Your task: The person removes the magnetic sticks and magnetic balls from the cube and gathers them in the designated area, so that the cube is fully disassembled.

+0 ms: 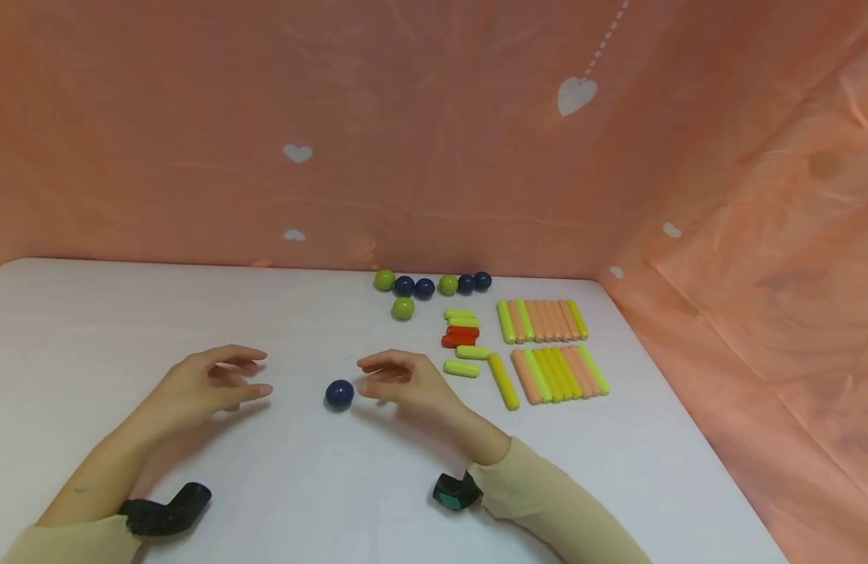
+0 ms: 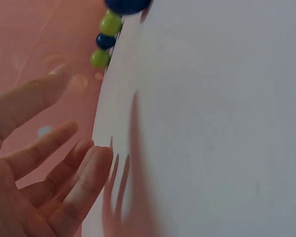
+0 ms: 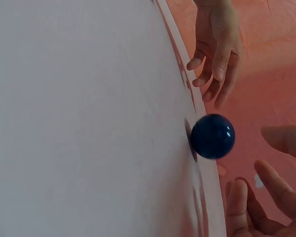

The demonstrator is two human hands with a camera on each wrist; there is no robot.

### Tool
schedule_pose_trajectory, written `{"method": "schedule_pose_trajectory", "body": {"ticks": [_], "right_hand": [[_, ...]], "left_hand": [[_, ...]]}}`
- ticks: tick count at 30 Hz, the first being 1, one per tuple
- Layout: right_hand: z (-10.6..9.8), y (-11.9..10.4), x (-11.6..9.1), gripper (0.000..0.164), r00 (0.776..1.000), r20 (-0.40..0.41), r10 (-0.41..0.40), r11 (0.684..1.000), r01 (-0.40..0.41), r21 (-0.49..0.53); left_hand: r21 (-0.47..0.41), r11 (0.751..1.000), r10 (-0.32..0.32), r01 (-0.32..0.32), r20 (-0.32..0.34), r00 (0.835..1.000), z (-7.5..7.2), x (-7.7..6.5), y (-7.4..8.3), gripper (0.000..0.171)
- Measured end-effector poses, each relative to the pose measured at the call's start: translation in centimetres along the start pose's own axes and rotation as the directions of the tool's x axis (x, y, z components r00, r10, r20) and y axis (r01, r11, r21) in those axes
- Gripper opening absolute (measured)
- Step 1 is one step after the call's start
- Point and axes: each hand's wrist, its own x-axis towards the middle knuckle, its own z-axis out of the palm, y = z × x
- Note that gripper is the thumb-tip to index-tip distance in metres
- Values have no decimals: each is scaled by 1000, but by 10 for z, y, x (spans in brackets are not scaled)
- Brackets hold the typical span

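A dark blue ball (image 1: 339, 395) sits on the white table between the two hands. Just to its right is my right hand (image 1: 409, 381), fingers and thumb relaxed and spread apart, the fingertips close to the ball. In the right wrist view the same blue ball (image 3: 213, 136) shows beside the fingertips, with a gap between them. My left hand (image 1: 211, 382) is held over the table farther to the left, its fingers loosely extended and nothing in its grasp. The left wrist view shows the left palm and fingers (image 2: 84, 187) bare of any object.
Green balls (image 1: 403, 308) and blue balls (image 1: 424, 288) line the table's back edge. Short yellow-green and red sticks (image 1: 459, 341) lie right of centre. Two rows of longer coloured sticks (image 1: 543, 321) lie farther right, beside a single yellow stick (image 1: 504, 381). A cloth (image 1: 434, 141) hangs behind.
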Motion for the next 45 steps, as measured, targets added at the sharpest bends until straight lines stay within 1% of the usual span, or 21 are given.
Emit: {"method": "schedule_pose_trajectory", "body": {"ticks": [4, 8, 11, 16, 22, 28, 35, 39, 43, 45], "right_hand": [[11, -3, 6, 35, 999, 35, 18, 1000, -17, -12], [19, -5, 11, 32, 998, 37, 46, 999, -45, -28], [23, -5, 13, 31, 998, 33, 57, 997, -56, -50], [27, -4, 15, 29, 998, 21, 62, 995, -60, -76], [25, -1, 19, 28, 997, 26, 73, 994, -71, -88], [17, -6, 31, 30, 994, -46, 102, 993, -104, -58], [6, -18, 62, 35, 984, -153, 90, 996, -88, 17], [1, -25, 82, 37, 971, -214, 108, 993, -97, 62], [-1, -27, 103, 38, 947, -297, 122, 992, -124, 14], [0, -27, 113, 38, 936, -326, 134, 990, -137, 12]], "left_hand": [[10, 1000, -12, 12, -14, 1000, -7, -6, -7, 56], [46, 999, -18, 19, -22, 1000, -10, -8, -12, 55], [56, 998, -27, 28, -17, 999, -12, -10, -14, 55], [53, 998, -36, 36, -7, 999, -12, -12, -15, 55], [52, 998, -35, 35, -15, 999, -12, -13, -15, 54], [46, 998, -44, 44, -8, 999, -12, -13, -15, 55], [45, 998, -42, 43, -13, 999, -12, -12, -14, 54], [49, 997, -50, 51, -18, 999, -12, -13, -14, 54], [45, 998, -47, 48, -21, 999, -11, -14, -16, 53], [43, 998, -42, 43, -25, 999, -11, -15, -17, 52]]}}
